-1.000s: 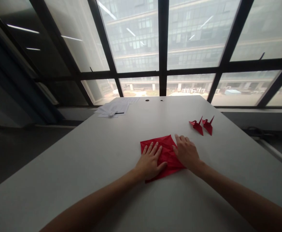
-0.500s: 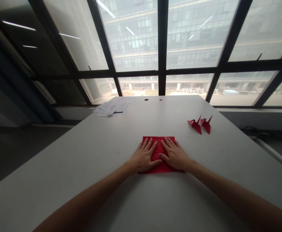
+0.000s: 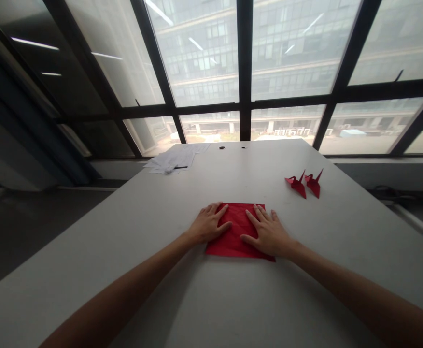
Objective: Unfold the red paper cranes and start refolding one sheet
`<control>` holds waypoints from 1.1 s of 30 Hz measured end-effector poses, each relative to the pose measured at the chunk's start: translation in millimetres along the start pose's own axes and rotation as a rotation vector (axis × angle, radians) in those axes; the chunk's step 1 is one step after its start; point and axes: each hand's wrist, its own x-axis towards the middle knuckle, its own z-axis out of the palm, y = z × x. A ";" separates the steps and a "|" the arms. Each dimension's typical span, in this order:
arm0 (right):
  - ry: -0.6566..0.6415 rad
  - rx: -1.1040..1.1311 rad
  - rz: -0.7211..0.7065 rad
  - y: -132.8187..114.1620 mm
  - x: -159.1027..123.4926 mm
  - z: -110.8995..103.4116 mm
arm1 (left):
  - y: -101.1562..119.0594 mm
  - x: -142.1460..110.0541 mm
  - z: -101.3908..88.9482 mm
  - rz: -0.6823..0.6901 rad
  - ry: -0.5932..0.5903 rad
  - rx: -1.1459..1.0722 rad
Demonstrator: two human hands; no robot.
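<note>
A creased red paper square lies flat on the white table in front of me. My left hand rests palm down on its left edge, fingers stretched out. Spread flat over the sheet's right part is my right hand. Neither hand grips anything. Two small red folded paper cranes stand side by side further back on the right, well away from both hands.
White paper sheets with a dark pen lie at the table's far left corner. Two small round holes sit near the far edge. Beyond the table are large windows with dark frames.
The sheet has turned from a tilted position to square with the table edge. Both hands slid apart along it, the left to its left edge, the right to its right side.
</note>
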 end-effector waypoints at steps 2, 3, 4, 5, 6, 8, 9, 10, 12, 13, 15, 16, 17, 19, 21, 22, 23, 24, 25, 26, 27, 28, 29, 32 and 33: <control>0.011 0.000 0.021 -3.7 -1.1 1.9 | 1.8 5.1 -5.5 -0.024 -0.019 0.002; 0.019 0.000 0.031 -6.0 -1.4 3.2 | 5.1 7.6 -8.1 -0.040 -0.019 0.003; 0.029 -0.001 0.039 -8.8 -1.4 4.9 | 10.0 9.8 -10.0 -0.066 0.018 0.007; 0.042 -0.002 0.048 -12.0 -1.1 6.8 | 16.3 11.8 -10.5 -0.084 0.083 0.011; 0.055 -0.002 0.057 -15.5 -0.5 9.0 | 23.5 13.3 -9.3 -0.073 0.142 0.012; 0.078 -0.002 0.080 -22.7 0.9 13.9 | 38.4 14.8 -1.5 0.000 0.148 -0.009; 0.089 -0.001 0.094 -26.0 1.5 16.2 | 44.7 14.9 4.4 0.032 0.110 -0.026; 0.098 0.002 0.107 -28.8 1.7 18.2 | 49.4 14.6 10.9 0.064 0.068 -0.037; 0.107 0.009 0.121 -32.1 0.7 20.3 | 53.2 12.9 22.3 0.075 0.028 -0.044; 0.111 0.013 0.117 -32.3 -0.6 20.2 | 52.4 11.4 26.2 0.057 0.033 -0.040; 0.135 0.021 0.095 -29.4 -4.1 16.9 | 46.8 7.3 28.8 0.019 0.039 -0.031; 0.166 0.026 0.085 -26.0 -5.9 13.8 | 42.6 4.6 27.8 0.013 0.029 -0.027; 0.211 0.034 0.081 -21.2 -7.5 9.8 | 37.9 1.5 25.8 0.012 0.014 -0.022; 0.330 0.068 0.095 -6.4 -9.3 -0.5 | 27.4 -5.7 20.4 0.003 -0.013 -0.010; 0.443 0.131 0.128 15.9 -9.6 -13.0 | 16.3 -13.6 15.2 -0.012 -0.040 -0.003; 0.492 0.170 0.161 29.8 -9.5 -19.6 | 10.8 -17.4 12.9 -0.025 -0.045 0.000; 0.536 0.207 0.216 45.0 -9.4 -26.2 | 5.7 -20.8 10.5 -0.030 -0.046 0.000; 0.589 0.235 0.276 61.0 -9.6 -32.8 | 1.4 -23.5 7.7 -0.027 -0.036 -0.005; 0.648 0.260 0.334 77.3 -10.0 -39.0 | -1.7 -25.4 4.3 -0.019 -0.013 -0.012; 0.705 0.276 0.397 93.1 -10.3 -44.9 | -3.2 -26.0 0.1 -0.021 0.025 -0.015; 0.755 0.275 0.458 107.7 -10.5 -50.1 | -2.6 -25.3 -4.9 -0.022 0.066 -0.018; 0.803 0.260 0.522 120.5 -10.1 -54.6 | 0.0 -23.1 -10.5 -0.022 0.104 -0.033; 0.825 0.236 0.558 131.2 -8.8 -58.2 | 4.8 -19.3 -16.5 -0.010 0.125 -0.066; 0.774 0.112 0.614 149.6 0.7 -62.6 | 29.7 1.0 -30.2 0.043 0.151 -0.205; 0.734 0.071 0.627 151.7 5.3 -62.0 | 40.1 10.3 -31.7 0.083 0.134 -0.260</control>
